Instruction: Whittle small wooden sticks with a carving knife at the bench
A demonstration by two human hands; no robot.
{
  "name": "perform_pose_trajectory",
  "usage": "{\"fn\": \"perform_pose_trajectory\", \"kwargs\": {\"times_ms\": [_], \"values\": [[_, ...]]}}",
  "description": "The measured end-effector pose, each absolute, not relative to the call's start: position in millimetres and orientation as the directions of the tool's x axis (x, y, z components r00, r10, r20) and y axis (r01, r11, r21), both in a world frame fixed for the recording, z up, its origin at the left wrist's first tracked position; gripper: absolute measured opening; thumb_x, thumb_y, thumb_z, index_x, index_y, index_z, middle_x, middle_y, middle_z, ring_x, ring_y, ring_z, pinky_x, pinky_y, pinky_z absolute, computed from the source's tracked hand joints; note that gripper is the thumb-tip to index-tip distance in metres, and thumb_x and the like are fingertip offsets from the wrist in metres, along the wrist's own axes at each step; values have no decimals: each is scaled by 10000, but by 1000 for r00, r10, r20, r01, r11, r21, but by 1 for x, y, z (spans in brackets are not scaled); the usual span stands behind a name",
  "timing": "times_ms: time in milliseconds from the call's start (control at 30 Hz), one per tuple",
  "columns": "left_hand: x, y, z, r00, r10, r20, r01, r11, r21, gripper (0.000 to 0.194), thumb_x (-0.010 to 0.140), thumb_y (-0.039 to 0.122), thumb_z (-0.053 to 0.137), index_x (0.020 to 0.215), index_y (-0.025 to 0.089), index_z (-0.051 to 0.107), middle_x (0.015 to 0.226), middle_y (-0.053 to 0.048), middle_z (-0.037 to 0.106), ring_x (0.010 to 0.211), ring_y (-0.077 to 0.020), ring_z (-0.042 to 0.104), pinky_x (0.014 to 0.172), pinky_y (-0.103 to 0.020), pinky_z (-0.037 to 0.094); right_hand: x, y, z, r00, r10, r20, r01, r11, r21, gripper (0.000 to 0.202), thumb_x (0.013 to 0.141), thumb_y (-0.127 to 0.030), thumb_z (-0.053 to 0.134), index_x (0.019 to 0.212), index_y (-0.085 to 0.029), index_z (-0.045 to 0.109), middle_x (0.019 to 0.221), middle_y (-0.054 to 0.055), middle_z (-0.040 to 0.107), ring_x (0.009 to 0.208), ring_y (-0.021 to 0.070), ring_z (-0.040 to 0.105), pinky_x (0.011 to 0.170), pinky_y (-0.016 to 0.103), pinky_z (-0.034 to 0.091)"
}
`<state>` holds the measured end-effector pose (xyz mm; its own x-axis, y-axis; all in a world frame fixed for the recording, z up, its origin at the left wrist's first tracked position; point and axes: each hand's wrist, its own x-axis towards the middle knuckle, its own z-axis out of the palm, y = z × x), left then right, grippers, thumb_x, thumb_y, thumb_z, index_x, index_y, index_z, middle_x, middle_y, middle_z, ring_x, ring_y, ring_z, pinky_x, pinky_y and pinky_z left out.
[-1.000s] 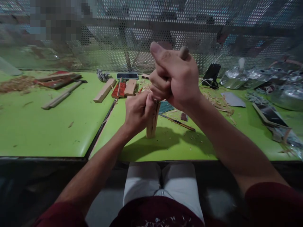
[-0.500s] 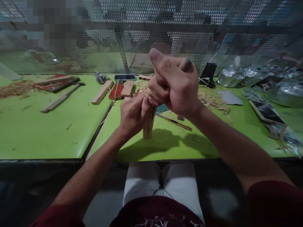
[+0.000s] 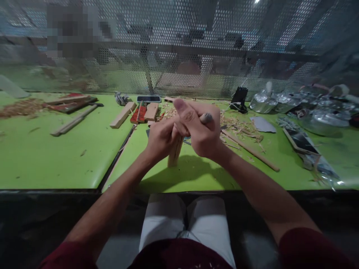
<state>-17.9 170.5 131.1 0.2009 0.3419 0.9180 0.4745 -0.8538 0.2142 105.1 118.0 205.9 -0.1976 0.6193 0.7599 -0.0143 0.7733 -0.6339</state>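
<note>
Near the table's front, my left hand [image 3: 160,137] is closed around the upper part of an upright wooden block [image 3: 174,153]. The block's lower end meets the green tabletop. My right hand [image 3: 200,129] is in a fist round a tool with a rounded handle [image 3: 206,118]. Only the handle's end shows; the working end is hidden. The right fist is against the left hand at the top of the block, with its thumb pointing up and away.
Wood shavings [image 3: 238,129] and a long wooden stick [image 3: 252,151] lie to the right, with a phone [image 3: 301,141] and foil-like silvery containers [image 3: 322,116] beyond. Wood pieces [image 3: 122,115] and another phone [image 3: 149,99] are behind the hands. A hammer-like tool [image 3: 74,120] lies left. Perforated mesh [image 3: 168,48] closes the back.
My right fist has come down and leftward, closer to the left hand and block. The left hand keeps its hold. The long stick on the right has come into view.
</note>
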Motion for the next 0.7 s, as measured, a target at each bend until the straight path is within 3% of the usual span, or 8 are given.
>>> {"fn": "perform_pose_trajectory", "kwargs": {"times_ms": [133,300,400,500,600,700], "values": [[-19,175,129,160,446,881,453,-826,336,425,968,361,474,584,194,398,525,30,402,493,-97,338,502,-273,249,102,113,197,-223,550,805,87,834,-545,507,1006,-454,541,589,-222,368,552,-47,347,503,96,338,528,288,311],[-18,177,135,136,558,819,414,-783,465,453,996,362,442,595,211,297,507,45,324,475,-94,293,486,-271,244,95,114,172,-210,368,906,247,916,-315,469,995,-347,563,601,-217,344,551,-55,329,490,84,325,543,280,323],[-17,171,136,107,560,822,448,-765,463,439,990,338,455,596,210,309,511,49,319,474,-93,298,495,-272,242,92,110,161,-32,408,912,201,897,-394,429,1015,-276,497,615,-212,355,567,-48,338,500,85,344,538,284,312],[-14,162,132,42,507,861,543,-735,407,421,989,309,461,593,199,372,519,49,352,468,-86,313,505,-268,243,87,97,156,150,496,855,47,861,-507,388,1006,-275,504,642,-213,386,602,-36,355,552,108,383,553,296,324],[-8,152,127,-23,466,885,603,-699,383,379,997,260,463,626,188,445,548,43,432,488,-82,378,533,-256,273,81,84,151,269,491,829,-98,870,-484,350,991,-279,532,673,-222,399,610,-33,369,594,135,431,614,326,397],[-4,144,125,-56,427,902,633,-684,363,371,998,245,478,633,188,444,560,42,457,504,-84,389,546,-256,274,77,83,143,295,487,822,-121,873,-473,379,1008,-286,501,656,-219,379,595,-34,335,564,131,405,599,336,392]]}}
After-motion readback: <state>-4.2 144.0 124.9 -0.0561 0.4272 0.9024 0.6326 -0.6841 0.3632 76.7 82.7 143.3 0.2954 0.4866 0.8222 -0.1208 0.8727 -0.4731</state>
